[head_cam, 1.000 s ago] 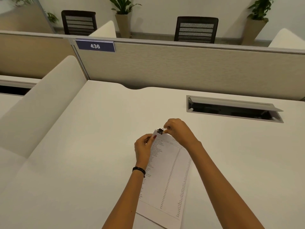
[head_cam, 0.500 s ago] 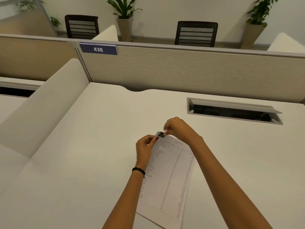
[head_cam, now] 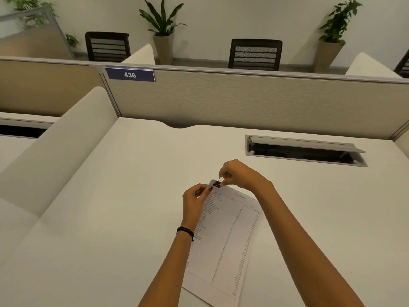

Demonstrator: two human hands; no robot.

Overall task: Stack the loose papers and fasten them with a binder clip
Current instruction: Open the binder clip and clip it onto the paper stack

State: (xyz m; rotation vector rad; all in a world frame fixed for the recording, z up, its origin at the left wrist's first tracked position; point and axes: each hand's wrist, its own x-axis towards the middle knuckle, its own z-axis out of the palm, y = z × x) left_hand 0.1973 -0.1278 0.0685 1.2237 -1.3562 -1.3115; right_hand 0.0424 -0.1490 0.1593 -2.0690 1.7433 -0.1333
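One stack of papers (head_cam: pixel 230 235) lies on the white table (head_cam: pixel 106 218), toward the near edge and a little right of centre. Its long axis runs from the near edge toward the far edge, with the far end leaning slightly left. The number of sheets cannot be told.

The left hand (head_cam: pixel 195 201) comes in at the stack's left side and pinches its far left corner between thumb and curled fingers. Just right of it, on that same corner, sits the one black binder clip (head_cam: pixel 217 184), between the two hands.

The right hand (head_cam: pixel 241 176), just beyond and to the right, pinches the clip's wire handles, so it is the nearer hand. The clip looks seated or nearly so, and the next move likely turns on releasing those handles.
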